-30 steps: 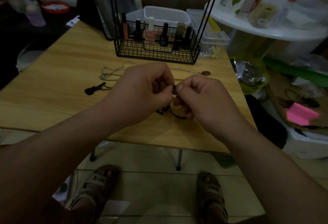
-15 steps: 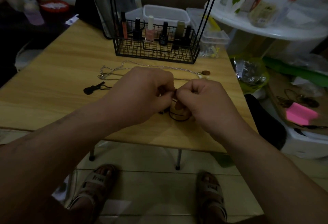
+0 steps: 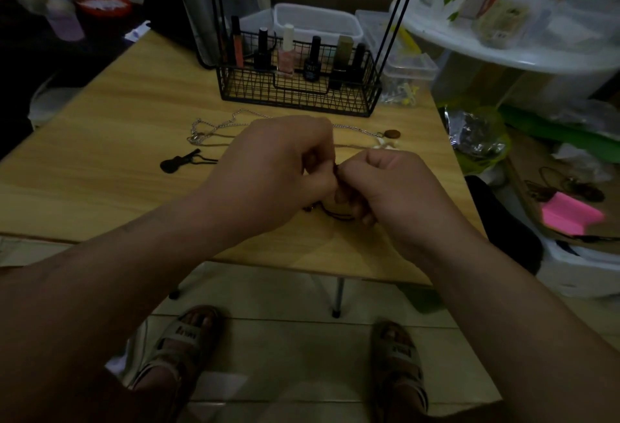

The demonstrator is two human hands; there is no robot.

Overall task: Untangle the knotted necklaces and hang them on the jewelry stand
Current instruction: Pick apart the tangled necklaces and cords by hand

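My left hand [image 3: 278,167] and my right hand [image 3: 385,187] meet fingertip to fingertip over the wooden table [image 3: 117,161], both pinching a dark cord necklace [image 3: 339,216] whose loop hangs below them. Behind the hands lies a silver chain necklace [image 3: 214,127] with a brown oval pendant [image 3: 392,134]. A black guitar-shaped pendant [image 3: 177,162] on a dark cord lies to the left. The jewelry stand is a black wire basket [image 3: 295,97] with thin black rods [image 3: 399,13] rising from it.
Several nail polish bottles [image 3: 287,53] stand in the basket. Clear plastic boxes [image 3: 318,21] sit behind it. A white round shelf [image 3: 503,50] with clutter is at the right, and a pink note [image 3: 570,214] lies lower right. My sandalled feet [image 3: 188,338] are under the table edge.
Both hands have shifted slightly away from me and lower toward the table while still working the dark cord; the hanging loop now lies closer to the tabletop.
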